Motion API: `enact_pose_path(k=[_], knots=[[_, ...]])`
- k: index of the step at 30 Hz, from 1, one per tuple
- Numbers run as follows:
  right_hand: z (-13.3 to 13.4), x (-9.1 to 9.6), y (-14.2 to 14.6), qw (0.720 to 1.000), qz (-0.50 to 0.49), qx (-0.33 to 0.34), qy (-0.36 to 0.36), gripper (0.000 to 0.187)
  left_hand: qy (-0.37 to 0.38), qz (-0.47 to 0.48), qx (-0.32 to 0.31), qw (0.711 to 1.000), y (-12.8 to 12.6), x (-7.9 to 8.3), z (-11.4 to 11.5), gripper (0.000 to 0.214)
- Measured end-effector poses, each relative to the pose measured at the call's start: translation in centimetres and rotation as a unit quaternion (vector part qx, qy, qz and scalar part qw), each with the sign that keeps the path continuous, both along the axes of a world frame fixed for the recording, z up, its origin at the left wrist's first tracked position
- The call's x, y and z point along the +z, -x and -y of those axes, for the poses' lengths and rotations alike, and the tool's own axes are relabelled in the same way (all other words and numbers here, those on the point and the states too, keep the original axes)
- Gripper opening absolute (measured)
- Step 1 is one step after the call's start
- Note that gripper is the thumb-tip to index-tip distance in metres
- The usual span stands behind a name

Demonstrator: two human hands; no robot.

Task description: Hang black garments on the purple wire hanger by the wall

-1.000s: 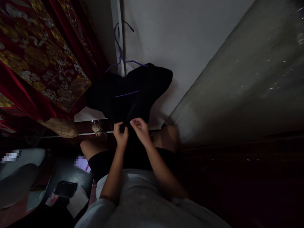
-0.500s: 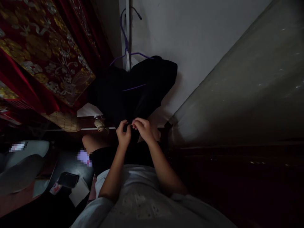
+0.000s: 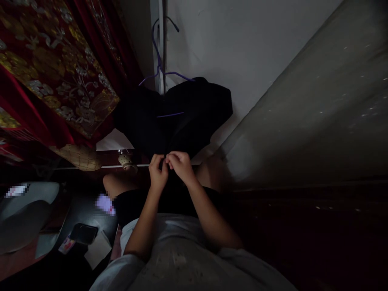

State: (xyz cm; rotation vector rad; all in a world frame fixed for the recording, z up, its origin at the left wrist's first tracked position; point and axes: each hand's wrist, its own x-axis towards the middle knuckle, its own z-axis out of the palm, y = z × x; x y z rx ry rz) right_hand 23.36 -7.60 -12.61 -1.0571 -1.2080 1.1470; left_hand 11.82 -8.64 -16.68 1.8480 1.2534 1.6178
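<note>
A black garment (image 3: 200, 111), its front parted at the top, hangs on a purple hanger (image 3: 181, 75). The hanger's lower bar shows through the opening. My left hand (image 3: 158, 174) pinches the garment's front edge near its lower part, thumb and fingers closed. Close beside it, my right hand (image 3: 182, 166) is also closed, its fingertips on the garment's edge at the same spot. The fingertips of both hands nearly meet. What exactly lies between them, cloth or a fastener, is too dark and small to make out.
A metal pole (image 3: 161, 44) stands behind the hanger. Red embroidered cloth (image 3: 75, 81) hangs at left. A beige clog (image 3: 125, 160) is near a white rail. A phone (image 3: 85, 233) and paper (image 3: 98, 250) lie on a dark surface. A grey sheet (image 3: 309, 117) drapes at right.
The hands stay together at the garment's front edge, with only slight finger movement. The garment's right side has spread a little outward, and the view has shifted slightly.
</note>
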Motion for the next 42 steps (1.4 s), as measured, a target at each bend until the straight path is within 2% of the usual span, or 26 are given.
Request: enact_pose_path(k=[2,4,7,9,11,13,16,19,21,24,27,29,33,36,39,42], knots=[[-2.1,2.0,0.1,0.997,-0.047,-0.059,-0.001,0.025,0.003,-0.023,0.006,1.000,-0.3,-0.4,0.0,0.010],[-5.1,5.2,-0.2,0.992,-0.089,-0.088,-0.001,0.028,0.012,-0.043,0.012,0.999,-0.6,-1.2,-0.2,0.010],[-9.5,11.7,-1.2,0.995,-0.067,-0.067,-0.016,0.035,0.038,-0.065,0.008,0.997,-1.0,-2.6,-0.3,0.013],[-11.0,15.6,-2.1,0.997,-0.038,-0.057,-0.041,0.036,0.054,-0.071,-0.003,0.996,-1.2,-3.3,-0.1,0.013],[-11.0,17.6,-2.8,0.996,0.016,-0.025,-0.083,0.035,0.063,-0.056,-0.009,0.996,-1.5,-3.6,0.3,0.012],[-9.9,17.2,-3.0,0.990,0.095,0.022,-0.097,0.032,0.068,-0.036,-0.013,0.997,-1.8,-3.6,0.6,0.012],[-8.2,12.8,-3.0,0.970,0.203,0.032,-0.128,0.011,0.075,-0.031,-0.039,0.996,-2.0,-3.5,0.9,0.014],[-8.3,8.1,-3.2,0.939,0.286,-0.017,-0.189,0.038,0.086,-0.033,-0.047,0.995,-2.1,-3.9,1.0,0.013],[-9.2,6.8,-3.6,0.917,0.349,-0.038,-0.190,0.034,0.092,-0.033,-0.041,0.994,-1.9,-4.3,1.0,0.013],[-10.2,7.5,-4.4,0.891,0.409,-0.039,-0.193,0.014,0.093,-0.034,-0.041,0.994,-1.6,-4.5,1.0,0.015],[-9.8,9.1,-5.0,0.887,0.410,-0.009,-0.213,0.011,0.080,-0.017,-0.049,0.995,-1.2,-3.3,0.3,0.015],[-8.9,9.6,-5.2,0.889,0.398,-0.001,-0.228,0.010,0.052,0.009,-0.042,0.998,-0.9,-1.4,-0.8,0.021],[-7.5,9.0,-5.1,0.891,0.372,0.006,-0.259,0.018,-0.020,0.050,-0.046,0.997,-0.9,3.6,-4.2,0.045],[-7.6,8.2,-4.9,0.889,0.338,0.012,-0.308,0.029,-0.064,0.047,-0.060,0.995,-1.7,6.8,-6.5,0.041],[-8.2,7.7,-4.9,0.879,0.309,-0.012,-0.363,0.036,-0.095,0.046,-0.044,0.993,-2.8,8.5,-7.5,0.023],[-8.8,7.5,-5.3,0.862,0.317,-0.057,-0.392,0.038,-0.110,0.040,-0.039,0.992,-3.7,9.0,-7.5,0.020]])
